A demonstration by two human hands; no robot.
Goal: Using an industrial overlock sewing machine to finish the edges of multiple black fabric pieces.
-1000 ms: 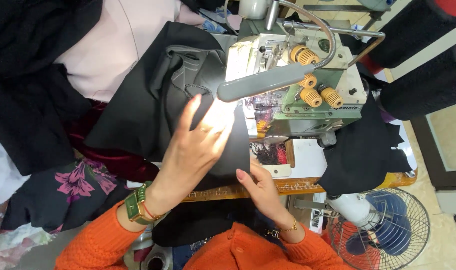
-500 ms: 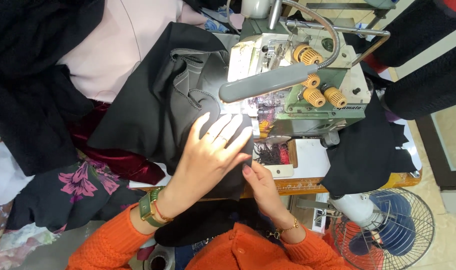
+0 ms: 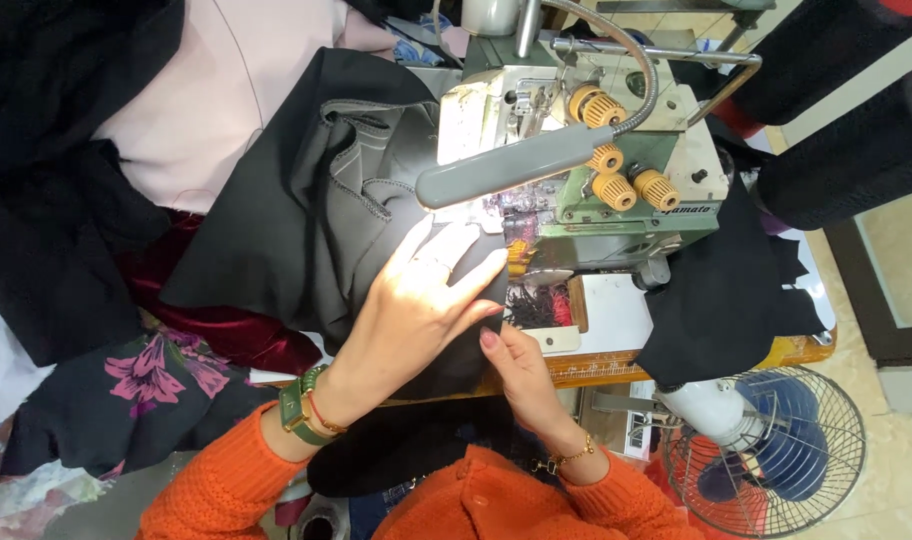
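A grey-green sewing machine (image 3: 616, 190) with yellow knobs stands on a wooden table; a grey lamp arm (image 3: 516, 165) reaches across its front. Dark grey fabric (image 3: 306, 200) lies bunched to the machine's left and runs under its head. My left hand (image 3: 416, 300) presses flat on this fabric, fingers spread toward the needle area. My right hand (image 3: 516, 370) pinches the fabric's near edge at the table front, just below the left hand. Both sleeves are orange; the left wrist wears a green watch.
Piles of cloth lie left: black (image 3: 46, 180), pale pink (image 3: 206, 100), dark red velvet (image 3: 216, 330) and floral print (image 3: 146, 390). Black cloth (image 3: 716, 290) hangs over the table's right end. A fan (image 3: 766, 450) stands on the floor at lower right. Dark thread cones (image 3: 836, 150) are at upper right.
My left hand has slid right and toward the machine on the fabric, fingers spreading. The right hand has moved up to the fabric's near edge. The view shifted slightly.
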